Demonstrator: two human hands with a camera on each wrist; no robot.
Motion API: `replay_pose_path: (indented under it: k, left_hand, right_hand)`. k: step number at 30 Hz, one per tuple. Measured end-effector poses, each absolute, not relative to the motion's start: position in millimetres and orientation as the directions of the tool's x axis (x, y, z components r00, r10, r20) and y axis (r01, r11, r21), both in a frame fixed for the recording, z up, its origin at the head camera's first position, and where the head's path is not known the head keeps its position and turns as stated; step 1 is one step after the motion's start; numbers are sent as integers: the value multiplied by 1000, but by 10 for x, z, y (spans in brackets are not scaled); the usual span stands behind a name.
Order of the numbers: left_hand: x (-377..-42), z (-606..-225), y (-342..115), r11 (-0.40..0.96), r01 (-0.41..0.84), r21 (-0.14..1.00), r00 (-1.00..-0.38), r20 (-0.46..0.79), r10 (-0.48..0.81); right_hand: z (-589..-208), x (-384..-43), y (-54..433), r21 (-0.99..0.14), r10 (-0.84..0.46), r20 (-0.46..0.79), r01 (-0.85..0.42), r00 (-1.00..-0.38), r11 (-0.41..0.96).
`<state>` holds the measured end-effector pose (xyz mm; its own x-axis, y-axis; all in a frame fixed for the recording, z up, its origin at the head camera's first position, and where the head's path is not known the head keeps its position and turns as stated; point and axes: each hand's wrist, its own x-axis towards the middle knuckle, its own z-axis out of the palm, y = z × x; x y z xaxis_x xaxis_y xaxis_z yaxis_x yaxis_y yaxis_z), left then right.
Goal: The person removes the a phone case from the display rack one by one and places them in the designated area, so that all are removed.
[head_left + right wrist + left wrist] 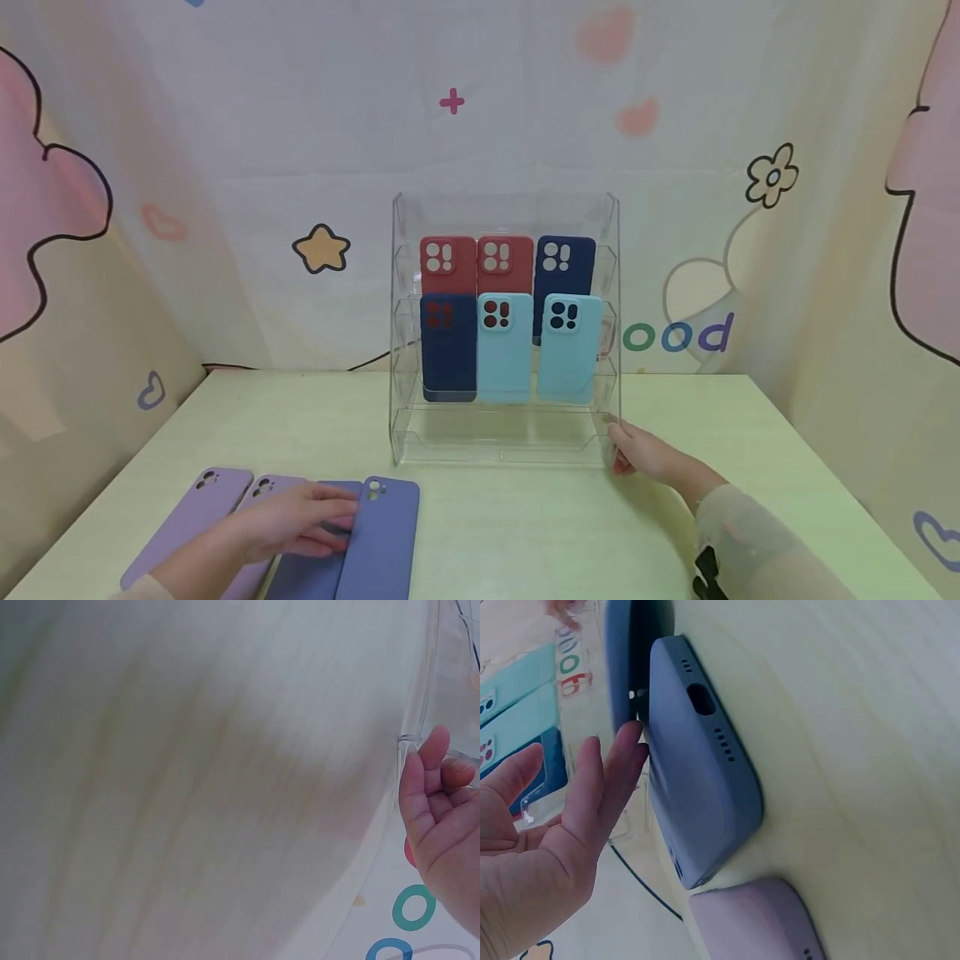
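Two hands at work on a pale table [525, 533], seen from the wearer's head. The left hand [296, 521] is loose and grasps nothing: its fingers reach out nearly straight, the tips at the near-side edge of a blue-violet phone case [382, 542], the rightmost of four on the table at lower left. The left wrist view shows that case tipped up, its hollow inside visible. Beside it, partly under the hand, lies a second blue-violet case [307, 579]; further left are an inner lilac case [253, 577] and an outer lilac case [187, 525].

The right hand [647, 450] grips the lower right edge of a clear tiered rack [504, 457], fingers curled at its corner. Six cases stand in the rack in two rows: two red cases [457, 279] and a navy case [577, 271] behind, another navy case [450, 354] and two light blue cases [516, 358] in front. Behind hangs a pale backdrop [525, 125] printed with hearts, a star and a flower
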<state>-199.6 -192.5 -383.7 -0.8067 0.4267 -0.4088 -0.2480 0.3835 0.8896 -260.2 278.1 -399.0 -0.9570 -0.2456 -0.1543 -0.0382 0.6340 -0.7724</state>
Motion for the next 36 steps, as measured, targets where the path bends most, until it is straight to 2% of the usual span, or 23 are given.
replay_pose_path:
  k: [13,20,25,32,36]
  left_hand:
    - [-2022,-3664,-2053,300,-170,939,-823,-303,481]
    - [-2131,-3486,-1951,270,-43,962,-826,-186,531]
    - [-2255,-3355,-1779,279,26,960,-867,-117,484]
    - [-2650,-3163,-1348,243,159,957,-912,48,407]
    - [-2774,-3106,-1216,229,169,959,-931,79,356]
  right_hand:
    - [-4004,-2607,2803,-769,-225,-160,-21,-961,639]
    - [-3996,-2603,2780,-773,-237,-144,-41,-961,633]
    - [-3996,-2596,2769,-772,-246,-155,-38,-957,635]
    - [-3971,-2610,2820,-771,-237,-148,-38,-960,635]
    - [-4000,-2603,2804,-769,-238,-154,-35,-959,638]
